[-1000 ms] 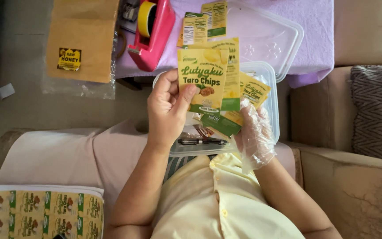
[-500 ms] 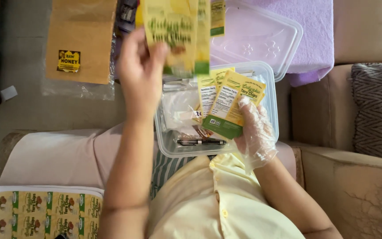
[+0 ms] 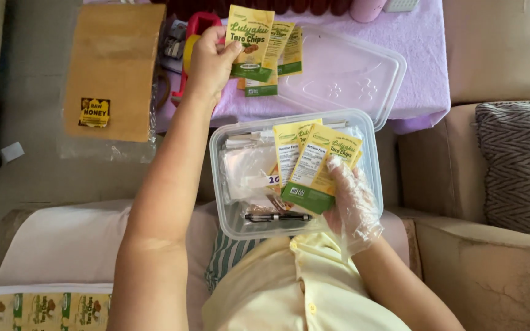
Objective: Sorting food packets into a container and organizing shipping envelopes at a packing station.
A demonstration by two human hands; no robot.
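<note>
Pinched between thumb and fingers, a yellow-and-green label sits in the bare left hand at the upper middle of the frame, over the edge of the purple cloth; two or three like labels lie fanned on the cloth just behind it. Right hand, in a thin clear plastic glove, grasps a small fan of labels by their lower corners, over the clear plastic tub at frame centre. Labels: flat, thin, glossy printed sheet; judged very light, bendy, prone to slide on one another and to crease, so best taken by an edge or corner with a light pinch. Tub: rigid, see-through, rounded corners; holds clear bags and a dark pen. Matching lid: lies flat on the cloth, upper right of centre. Upper left: brown paper pouch in a clear sleeve, with a small sticker. Beside it, a red tape dispenser. Right edge: grey zigzag cushion. Lower left: a printed sheet of labels.
</note>
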